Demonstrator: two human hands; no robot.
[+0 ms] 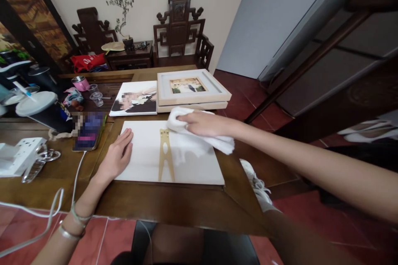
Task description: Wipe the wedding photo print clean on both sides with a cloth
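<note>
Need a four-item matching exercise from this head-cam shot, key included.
Things:
1. white cloth
2. gold two-legged piece
3. phone
4. framed picture

States or places:
A. stacked on a second frame
B. in the right hand
C. connected to a white cable
D. lying on the white board

Pairs: 1-B, 2-D, 3-C, 4-A
</note>
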